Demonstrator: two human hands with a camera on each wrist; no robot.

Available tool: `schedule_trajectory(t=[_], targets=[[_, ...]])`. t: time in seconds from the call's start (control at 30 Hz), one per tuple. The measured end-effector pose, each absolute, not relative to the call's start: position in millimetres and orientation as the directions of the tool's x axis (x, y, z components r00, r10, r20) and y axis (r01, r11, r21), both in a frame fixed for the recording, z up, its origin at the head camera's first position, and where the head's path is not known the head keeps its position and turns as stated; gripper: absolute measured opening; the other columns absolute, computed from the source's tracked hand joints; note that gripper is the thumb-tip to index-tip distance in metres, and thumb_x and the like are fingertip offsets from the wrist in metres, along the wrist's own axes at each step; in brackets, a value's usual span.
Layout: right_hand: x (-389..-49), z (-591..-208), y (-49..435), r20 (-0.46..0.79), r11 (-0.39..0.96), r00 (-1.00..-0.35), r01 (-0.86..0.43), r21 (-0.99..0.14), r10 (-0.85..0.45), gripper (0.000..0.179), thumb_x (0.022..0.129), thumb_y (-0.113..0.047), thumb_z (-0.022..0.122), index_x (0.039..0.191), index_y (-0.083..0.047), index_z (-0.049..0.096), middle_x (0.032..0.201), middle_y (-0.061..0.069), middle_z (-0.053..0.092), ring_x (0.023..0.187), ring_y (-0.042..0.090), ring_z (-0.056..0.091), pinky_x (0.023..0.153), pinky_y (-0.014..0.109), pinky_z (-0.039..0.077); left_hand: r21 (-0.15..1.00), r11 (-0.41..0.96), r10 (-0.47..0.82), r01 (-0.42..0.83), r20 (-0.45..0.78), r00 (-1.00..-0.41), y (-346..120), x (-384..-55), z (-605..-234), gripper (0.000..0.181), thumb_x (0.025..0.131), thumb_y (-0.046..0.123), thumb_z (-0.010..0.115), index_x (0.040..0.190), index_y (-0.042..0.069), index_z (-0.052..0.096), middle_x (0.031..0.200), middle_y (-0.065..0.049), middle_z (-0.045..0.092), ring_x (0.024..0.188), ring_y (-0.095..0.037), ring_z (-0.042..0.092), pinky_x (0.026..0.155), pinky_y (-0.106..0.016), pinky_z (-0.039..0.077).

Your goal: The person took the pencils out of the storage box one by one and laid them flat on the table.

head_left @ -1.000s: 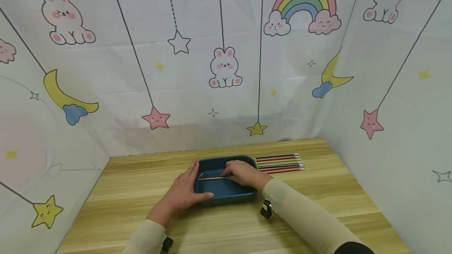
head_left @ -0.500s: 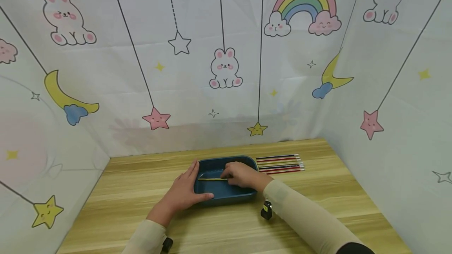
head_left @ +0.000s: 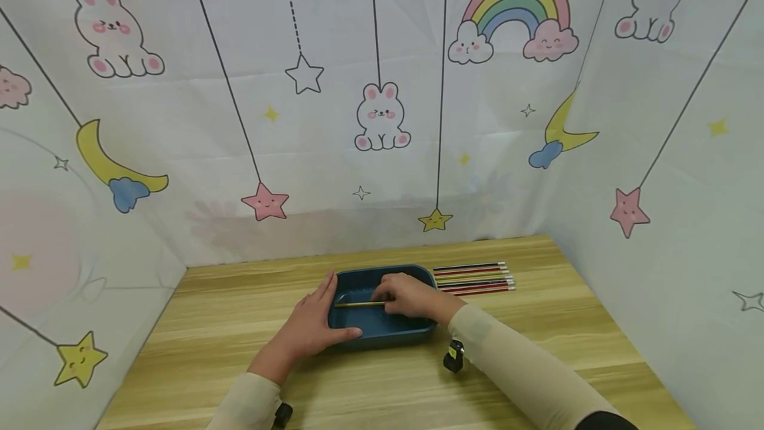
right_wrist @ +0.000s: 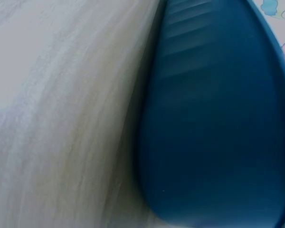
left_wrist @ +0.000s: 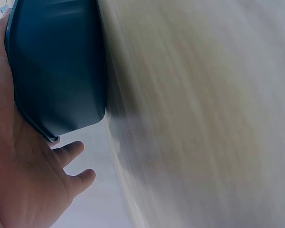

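In the head view a dark blue rectangular tray (head_left: 382,336) sits on the table. My left hand (head_left: 310,325) rests against its left side with straight fingers, the thumb lying over the front rim. The left wrist view shows that palm (left_wrist: 28,185) beside the outer wall of the tray (left_wrist: 61,66). Reaching over the right side, my right hand (head_left: 412,296) pinches a yellow pencil (head_left: 356,304) low inside the tray. The pencil's right end is hidden by the fingers. Only the tray's outer wall (right_wrist: 213,133) shows in the right wrist view, not the right hand.
Several red, dark and yellow pencils (head_left: 474,278) with white ends lie side by side on the table, just right of the tray. The wood-grain table (head_left: 382,390) is bordered by a white printed cloth (head_left: 322,151) at the back and sides.
Both hands and the tray stay almost where they were. The yellow pencil in my right hand shifts only very slightly; the head view tilts a little.
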State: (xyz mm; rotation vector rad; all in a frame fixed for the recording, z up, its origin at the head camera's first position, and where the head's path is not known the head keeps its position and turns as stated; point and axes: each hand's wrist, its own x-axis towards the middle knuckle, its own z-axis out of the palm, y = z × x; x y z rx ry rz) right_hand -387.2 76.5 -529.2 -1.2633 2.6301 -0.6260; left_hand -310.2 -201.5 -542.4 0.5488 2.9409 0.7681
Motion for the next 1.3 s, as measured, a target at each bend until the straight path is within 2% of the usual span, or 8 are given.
schedule_trajectory(t=[0.37, 0.73, 0.9, 1.13, 1.3], targets=[[-385.5, -511.8, 91.0, 0.069, 0.533, -0.619, -0.721, -0.443, -0.782, 0.031, 0.104, -0.003, 0.072, 0.131, -0.014, 0.083, 0.11, -0.003, 0.068, 0.097, 0.008, 0.066, 0.084, 0.028, 0.058, 0.481, 0.815, 0.352, 0.324, 0.035, -0.935, -202.7, -309.1, -539.9, 0.133, 0.089, 0.081, 0.075, 0.178, 0.007, 0.01, 0.186, -0.013, 0.009, 0.164, -0.045, 0.028, 0.127, -0.072, 0.025], [-378.3, -489.1, 111.9, 0.04, 0.507, -0.615, -0.684, -0.525, -0.788, 0.034, 0.106, -0.001, 0.069, 0.134, -0.016, 0.081, 0.113, -0.005, 0.068, 0.106, 0.013, 0.068, 0.088, 0.033, 0.059, 0.477, 0.816, 0.349, 0.328, 0.047, -0.936, -202.6, -308.1, -540.2, 0.135, 0.088, 0.082, 0.076, 0.178, 0.006, 0.011, 0.185, -0.014, 0.01, 0.165, -0.045, 0.028, 0.127, -0.073, 0.025], [-375.0, -478.7, 127.2, 0.02, 0.514, -0.632, -0.649, -0.56, -0.775, 0.036, 0.108, 0.0, 0.065, 0.137, -0.015, 0.079, 0.121, -0.003, 0.067, 0.109, 0.014, 0.067, 0.089, 0.035, 0.059, 0.471, 0.819, 0.346, 0.327, 0.05, -0.937, -202.2, -308.8, -541.7, 0.135, 0.087, 0.083, 0.076, 0.178, 0.006, 0.012, 0.185, -0.014, 0.011, 0.164, -0.045, 0.029, 0.127, -0.073, 0.025], [-374.7, -473.0, 152.6, 0.049, 0.496, -0.637, -0.644, -0.583, -0.769, 0.034, 0.109, -0.001, 0.064, 0.137, -0.013, 0.079, 0.109, -0.002, 0.064, 0.091, 0.013, 0.058, 0.078, 0.035, 0.055, 0.47, 0.821, 0.344, 0.324, 0.045, -0.938, -201.9, -309.4, -542.6, 0.135, 0.087, 0.083, 0.076, 0.178, 0.007, 0.011, 0.185, -0.014, 0.01, 0.164, -0.046, 0.029, 0.127, -0.072, 0.025], [-374.5, -470.2, 168.9, 0.061, 0.51, -0.646, -0.653, -0.56, -0.761, 0.033, 0.111, -0.005, 0.063, 0.137, -0.015, 0.079, 0.11, -0.001, 0.066, 0.087, 0.012, 0.057, 0.075, 0.034, 0.053, 0.473, 0.819, 0.347, 0.325, 0.043, -0.937, -201.4, -308.5, -542.2, 0.134, 0.088, 0.082, 0.076, 0.178, 0.007, 0.011, 0.186, -0.014, 0.009, 0.164, -0.046, 0.029, 0.127, -0.072, 0.025]])
